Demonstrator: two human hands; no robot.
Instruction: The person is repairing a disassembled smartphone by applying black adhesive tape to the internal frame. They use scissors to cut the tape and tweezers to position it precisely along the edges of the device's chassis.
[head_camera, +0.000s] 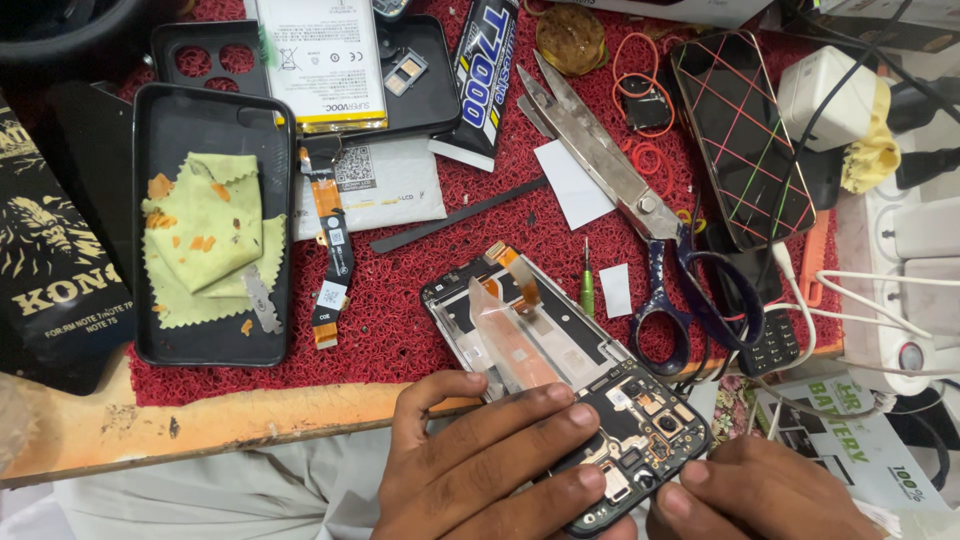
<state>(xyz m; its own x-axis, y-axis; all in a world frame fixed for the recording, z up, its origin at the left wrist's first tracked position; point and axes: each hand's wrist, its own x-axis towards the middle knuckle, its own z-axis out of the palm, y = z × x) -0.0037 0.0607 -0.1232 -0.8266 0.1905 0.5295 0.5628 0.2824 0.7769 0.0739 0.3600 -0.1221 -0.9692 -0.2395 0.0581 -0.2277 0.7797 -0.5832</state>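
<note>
An opened phone body (560, 350) with its back off lies tilted at the front edge of the red mat (400, 330), its circuit board and camera end toward me. A clear film strip and an orange flex cable stick up from its middle. My left hand (480, 460) grips the phone's near end, fingers laid across its lower left side. At the lower right corner of the board my right hand (760, 495) pinches with its fingertips; whether it holds anything is hidden.
Scissors (620, 190) lie right of centre, with a small green screwdriver (587, 285) beside the phone. A black phone case (160, 150) at left holds a green cloth (200, 235). Also present are a battery (320, 60), a glue tube (485, 75), a banded phone (745, 140) and chargers at right.
</note>
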